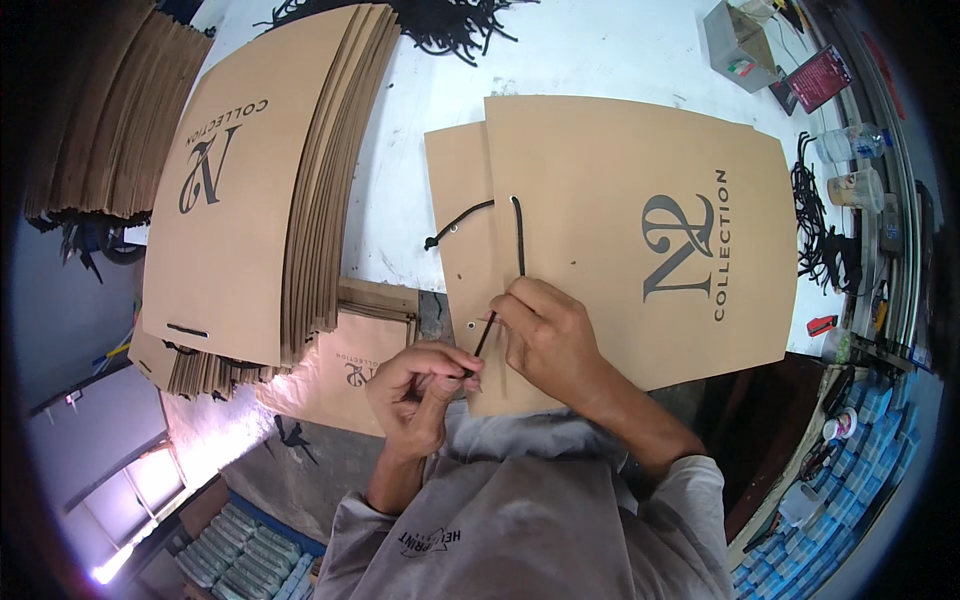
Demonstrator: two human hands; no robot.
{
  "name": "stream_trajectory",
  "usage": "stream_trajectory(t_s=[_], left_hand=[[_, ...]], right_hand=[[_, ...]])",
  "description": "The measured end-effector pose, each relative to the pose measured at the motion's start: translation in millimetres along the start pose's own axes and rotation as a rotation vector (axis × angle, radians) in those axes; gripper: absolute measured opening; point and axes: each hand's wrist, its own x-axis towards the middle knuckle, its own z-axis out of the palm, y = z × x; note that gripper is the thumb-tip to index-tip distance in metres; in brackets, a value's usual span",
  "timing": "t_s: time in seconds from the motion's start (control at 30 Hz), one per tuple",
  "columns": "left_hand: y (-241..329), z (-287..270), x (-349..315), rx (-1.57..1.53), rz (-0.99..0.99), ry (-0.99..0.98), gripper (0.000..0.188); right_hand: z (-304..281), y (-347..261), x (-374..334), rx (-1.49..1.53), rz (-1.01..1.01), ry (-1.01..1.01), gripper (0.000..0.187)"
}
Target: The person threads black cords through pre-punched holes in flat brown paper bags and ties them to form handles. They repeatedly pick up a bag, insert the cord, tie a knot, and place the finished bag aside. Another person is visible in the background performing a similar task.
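A flat brown paper bag (610,150) with dark print lies in front of me on top of another flat bag (455,165). A black cord (519,235) comes out of a hole near the upper bag's edge and runs down to my right hand. My right hand (548,325) rests over the bag edge, its fingers pinched on the cord. Left of it, my left hand (415,395) pinches the cord's lower end between thumb and fingertips. A short stretch of cord shows taut between both hands. Another cord (432,242), knotted at its end, sticks out of the lower bag.
A tall stack of brown bags (250,180) stands to the left, with another stack (110,110) beyond it. Loose black cords (450,25) lie at the far edge, more cords (820,225) at the right. Near these are a plastic bottle (850,143), a cup (855,188) and a grey box (740,45).
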Motion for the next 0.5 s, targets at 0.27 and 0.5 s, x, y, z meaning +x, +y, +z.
stream_trajectory(t_s=[0.27,0.5], left_hand=[[-24.3,-38.1,11.1,0.592,0.008,0.143,0.027],[-47.6,-34.4,5.4,0.393,-0.149,0.235,0.037]], right_hand=[[-159.6,106.2,79.5,-0.556,0.077,0.165,0.073],[-237.1,129.3,102.2,-0.628,0.166,0.145,0.057]])
